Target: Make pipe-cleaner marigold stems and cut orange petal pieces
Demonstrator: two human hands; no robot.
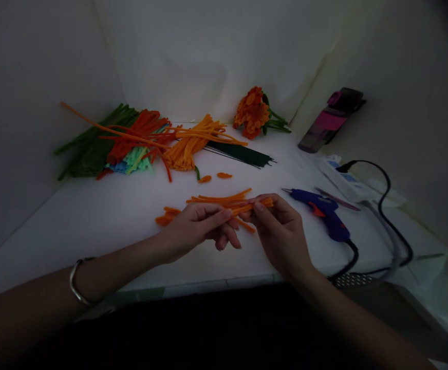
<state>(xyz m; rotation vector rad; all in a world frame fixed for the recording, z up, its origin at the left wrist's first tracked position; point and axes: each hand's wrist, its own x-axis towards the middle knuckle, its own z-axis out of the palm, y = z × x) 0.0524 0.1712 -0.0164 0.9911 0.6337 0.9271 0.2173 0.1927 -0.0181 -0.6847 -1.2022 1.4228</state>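
Between my two hands, above the white table, is a small bundle of orange pipe cleaners (243,208). My right hand (281,226) pinches the bundle near its right end, with thumb and fingers closed. The thumb and forefinger of my left hand (204,223) pinch its left end, while the other fingers hang loosely curled. Just behind, several loose orange pipe cleaners (220,197) lie on the table. Folded orange petal pieces (164,220) rest left of my left hand, partly hidden by it. Two small orange petals (224,176) lie farther back.
Bundles of green (93,156), red and orange pipe cleaners (193,146) lie at the back left, beside dark green stems (243,154). An orange flower bunch (253,113) lies behind. At right are a blue glue gun (322,208), tweezers (337,199), a power strip (343,177) and a bottle (330,121).
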